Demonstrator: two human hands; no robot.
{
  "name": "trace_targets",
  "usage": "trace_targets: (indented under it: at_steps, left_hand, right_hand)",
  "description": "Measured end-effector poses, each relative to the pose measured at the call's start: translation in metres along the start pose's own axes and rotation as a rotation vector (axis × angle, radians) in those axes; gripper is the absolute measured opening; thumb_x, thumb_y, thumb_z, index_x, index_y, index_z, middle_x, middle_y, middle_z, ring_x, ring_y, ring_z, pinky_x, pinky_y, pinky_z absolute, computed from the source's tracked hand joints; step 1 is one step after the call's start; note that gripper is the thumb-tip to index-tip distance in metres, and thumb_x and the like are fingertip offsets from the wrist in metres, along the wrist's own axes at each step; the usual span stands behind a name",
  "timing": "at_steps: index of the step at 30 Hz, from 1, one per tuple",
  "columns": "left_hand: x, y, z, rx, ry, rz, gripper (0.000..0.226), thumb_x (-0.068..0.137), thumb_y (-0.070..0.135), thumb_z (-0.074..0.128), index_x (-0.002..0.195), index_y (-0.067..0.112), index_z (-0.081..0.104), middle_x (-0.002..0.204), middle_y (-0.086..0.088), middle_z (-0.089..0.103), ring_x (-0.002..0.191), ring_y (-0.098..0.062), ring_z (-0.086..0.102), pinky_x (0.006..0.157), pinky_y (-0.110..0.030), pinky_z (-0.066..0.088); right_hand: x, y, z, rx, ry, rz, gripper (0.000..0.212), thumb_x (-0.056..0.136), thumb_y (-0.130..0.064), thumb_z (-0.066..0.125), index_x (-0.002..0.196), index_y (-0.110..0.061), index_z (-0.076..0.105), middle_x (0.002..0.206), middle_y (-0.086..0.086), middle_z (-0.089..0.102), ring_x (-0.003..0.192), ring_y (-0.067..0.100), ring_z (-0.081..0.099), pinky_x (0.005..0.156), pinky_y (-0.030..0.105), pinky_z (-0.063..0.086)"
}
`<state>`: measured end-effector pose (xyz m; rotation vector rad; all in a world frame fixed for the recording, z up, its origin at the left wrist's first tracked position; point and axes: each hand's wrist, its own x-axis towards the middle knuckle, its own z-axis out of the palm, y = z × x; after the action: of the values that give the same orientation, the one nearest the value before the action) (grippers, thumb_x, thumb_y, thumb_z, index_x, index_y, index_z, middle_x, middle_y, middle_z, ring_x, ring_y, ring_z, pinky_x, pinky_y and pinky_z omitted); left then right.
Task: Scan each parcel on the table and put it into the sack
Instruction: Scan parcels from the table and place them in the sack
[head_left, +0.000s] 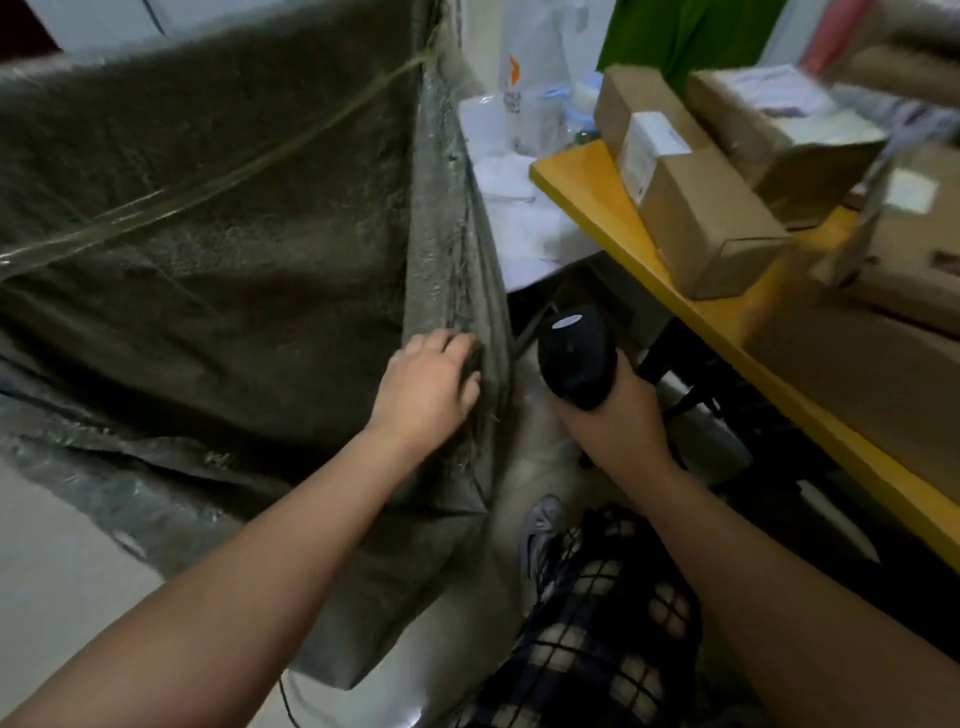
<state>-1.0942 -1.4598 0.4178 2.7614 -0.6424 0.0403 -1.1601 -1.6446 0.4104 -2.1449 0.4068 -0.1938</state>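
Note:
A big grey-green woven sack (218, 218) fills the left half of the view. My left hand (428, 387) grips its right edge with curled fingers. Just to the right, my right hand (610, 415) holds a black barcode scanner (574, 358), its head pointing up and away. Several brown cardboard parcels lie on the yellow table (613, 213) at the right; the nearest is a long box (711, 223) with a white label. More parcels (769, 119) are stacked behind it, blurred.
A white plastic bag (535, 78) and white packets (519, 208) lie past the sack, left of the table. The table's edge runs diagonally to the lower right. My checked trouser leg (597, 623) and shoe (540, 530) are below, on a pale floor.

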Motion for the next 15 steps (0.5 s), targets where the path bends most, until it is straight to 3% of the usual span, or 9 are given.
trace_targets:
  at_steps: [4, 7, 12, 15]
  left_hand:
    - [-0.004, 0.039, -0.025, -0.085, 0.069, 0.118, 0.044, 0.094, 0.028, 0.053, 0.136, 0.016, 0.048, 0.133, -0.007, 0.051, 0.123, -0.028, 0.045, 0.102, -0.04, 0.038]
    - [-0.01, 0.079, -0.041, -0.176, 0.142, 0.198, 0.042, 0.093, 0.026, 0.057, 0.133, 0.015, 0.052, 0.126, -0.007, 0.056, 0.119, -0.027, 0.049, 0.1, -0.038, 0.038]
    - [-0.02, 0.167, -0.061, -0.341, 0.237, 0.386, 0.041, 0.092, 0.026, 0.059, 0.129, 0.011, 0.054, 0.125, -0.008, 0.056, 0.119, -0.026, 0.05, 0.1, -0.036, 0.038]
    - [-0.026, 0.217, -0.075, -0.447, 0.316, 0.441, 0.045, 0.093, 0.03, 0.057, 0.133, 0.011, 0.049, 0.133, -0.008, 0.048, 0.125, -0.025, 0.043, 0.104, -0.036, 0.036]
  right_hand:
    - [-0.046, -0.014, -0.041, 0.031, 0.126, 0.011, 0.047, 0.074, -0.027, 0.08, 0.114, -0.014, 0.061, 0.096, 0.0, 0.065, 0.098, 0.019, 0.063, 0.072, 0.023, 0.04]
    - [-0.09, -0.023, -0.081, 0.075, 0.304, -0.025, 0.028, 0.073, -0.023, 0.081, 0.092, -0.023, 0.061, 0.084, -0.009, 0.064, 0.088, 0.011, 0.061, 0.07, 0.021, 0.04]
    - [-0.157, -0.03, -0.154, 0.116, 0.436, -0.065, 0.043, 0.071, -0.019, 0.083, 0.088, -0.043, 0.052, 0.08, -0.028, 0.056, 0.076, -0.016, 0.054, 0.065, 0.003, 0.04]
    - [-0.185, -0.032, -0.193, 0.138, 0.52, -0.071, 0.043, 0.07, -0.016, 0.083, 0.09, -0.041, 0.054, 0.084, -0.027, 0.059, 0.083, -0.013, 0.054, 0.069, 0.005, 0.039]
